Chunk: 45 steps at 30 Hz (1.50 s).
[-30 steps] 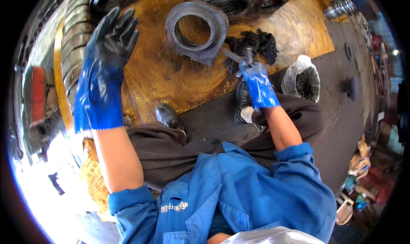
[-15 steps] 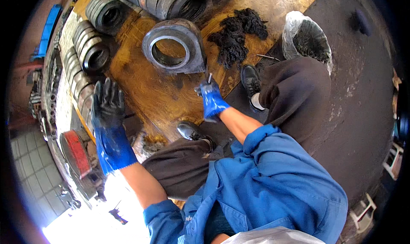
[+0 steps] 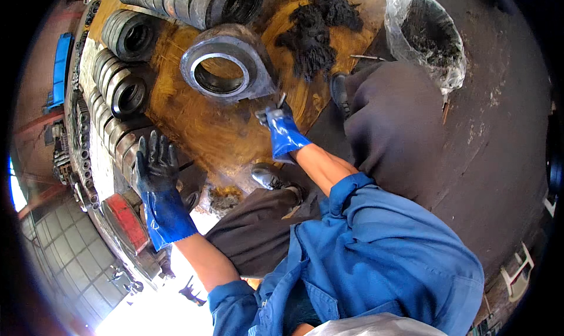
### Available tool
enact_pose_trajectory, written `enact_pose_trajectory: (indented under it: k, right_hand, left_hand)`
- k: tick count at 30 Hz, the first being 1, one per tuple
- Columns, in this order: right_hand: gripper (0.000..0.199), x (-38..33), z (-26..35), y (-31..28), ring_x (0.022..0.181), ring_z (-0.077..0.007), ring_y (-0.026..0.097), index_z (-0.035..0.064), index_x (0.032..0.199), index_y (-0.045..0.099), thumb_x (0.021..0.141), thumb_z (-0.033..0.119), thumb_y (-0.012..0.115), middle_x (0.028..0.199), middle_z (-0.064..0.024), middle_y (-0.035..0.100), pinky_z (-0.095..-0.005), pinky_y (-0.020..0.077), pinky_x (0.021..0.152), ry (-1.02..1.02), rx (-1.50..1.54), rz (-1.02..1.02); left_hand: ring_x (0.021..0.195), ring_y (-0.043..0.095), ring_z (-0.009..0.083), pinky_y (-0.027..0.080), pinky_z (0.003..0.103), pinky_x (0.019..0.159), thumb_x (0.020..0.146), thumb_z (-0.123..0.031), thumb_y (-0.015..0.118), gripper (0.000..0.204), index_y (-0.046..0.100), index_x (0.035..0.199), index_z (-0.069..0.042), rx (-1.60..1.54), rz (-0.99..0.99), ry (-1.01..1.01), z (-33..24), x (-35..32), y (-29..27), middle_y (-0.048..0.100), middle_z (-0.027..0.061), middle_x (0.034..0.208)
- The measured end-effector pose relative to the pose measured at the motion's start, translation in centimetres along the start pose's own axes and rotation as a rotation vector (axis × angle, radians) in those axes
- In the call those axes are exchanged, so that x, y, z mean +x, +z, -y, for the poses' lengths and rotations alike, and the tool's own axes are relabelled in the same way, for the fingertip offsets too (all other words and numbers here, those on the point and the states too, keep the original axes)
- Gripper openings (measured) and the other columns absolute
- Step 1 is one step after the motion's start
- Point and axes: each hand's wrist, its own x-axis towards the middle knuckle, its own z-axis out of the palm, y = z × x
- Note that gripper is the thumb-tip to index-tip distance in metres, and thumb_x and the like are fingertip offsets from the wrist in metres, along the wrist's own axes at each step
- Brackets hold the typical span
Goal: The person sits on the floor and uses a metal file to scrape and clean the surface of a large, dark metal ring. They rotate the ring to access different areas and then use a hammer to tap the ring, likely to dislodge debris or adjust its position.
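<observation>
While your right hand (image 3: 272, 114) curls round a small metal tool (image 3: 282, 99), the thick metal ring (image 3: 250, 55) lies just ahead and leftward; your left hand (image 3: 156, 167) is open, fingers straight.

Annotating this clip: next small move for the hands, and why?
Probably bring the left hand to the grey metal ring to steady it: that hand is open and empty, neither hand holds the ring, and the right hand, gripping a slim tool, is near the ring's corner.
</observation>
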Motion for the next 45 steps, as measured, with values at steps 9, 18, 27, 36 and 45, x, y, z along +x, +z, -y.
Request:
enact_pose_trajectory:
  k: [9,18,27,36,45]
  right_hand:
    - [0.033,2.1,-2.0,-3.1,0.082,-0.0316,0.075,-0.0011,0.116,0.058,0.101,0.028,0.063,0.095,-0.0262,0.073,-0.0383,0.06,0.058,0.108,0.068,-0.077]
    - [0.039,0.0,0.9,3.3,0.082,-0.0292,0.075,0.0048,0.131,0.057,0.103,0.03,0.062,0.106,-0.0237,0.074,-0.0371,0.0597,0.061,0.002,0.013,-0.002]
    - [0.026,-1.7,1.5,7.4,0.069,-0.0192,0.073,0.0071,0.126,0.059,0.103,0.021,0.06,0.09,-0.0098,0.074,-0.0325,0.0542,0.052,-0.253,-0.215,-0.076]
    - [0.034,-1.0,-3.7,0.8,0.063,-0.0266,0.073,0.007,0.126,0.061,0.102,0.031,0.065,0.087,-0.0207,0.076,-0.0353,0.0576,0.054,0.015,0.157,-0.117]
    - [0.034,-0.6,-2.1,0.3,0.072,-0.0325,0.075,0.0067,0.127,0.061,0.102,0.03,0.064,0.097,-0.0204,0.075,-0.0395,0.0588,0.054,0.168,0.306,0.04]
  left_hand:
    - [0.14,0.05,0.0331,0.041,0.053,0.116,0.107,-0.035,0.052,0.047,0.052,0.151,-0.019,-0.012,0.202,-0.074,0.3,1.4,-1.9,0.049,0.0129,0.157]
    - [0.14,0.049,0.0325,0.039,0.053,0.117,0.107,-0.038,0.052,0.05,0.048,0.153,-0.021,0.057,0.156,-0.052,1.6,0.6,-1.5,0.05,0.0109,0.156]
    - [0.141,0.049,0.031,0.04,0.051,0.117,0.11,-0.037,0.045,0.047,0.049,0.153,-0.02,0.056,0.353,-0.082,1.6,0.0,0.8,0.048,0.0114,0.158]
    - [0.142,0.048,0.0319,0.038,0.052,0.119,0.11,-0.037,0.043,0.047,0.047,0.154,-0.019,0.029,0.406,-0.093,1.3,0.2,1.4,0.049,0.011,0.157]
    - [0.14,0.05,0.0307,0.042,0.05,0.116,0.11,-0.034,0.046,0.045,0.048,0.153,-0.021,0.087,0.046,-0.061,2.3,-1.2,1.5,0.05,0.011,0.156]
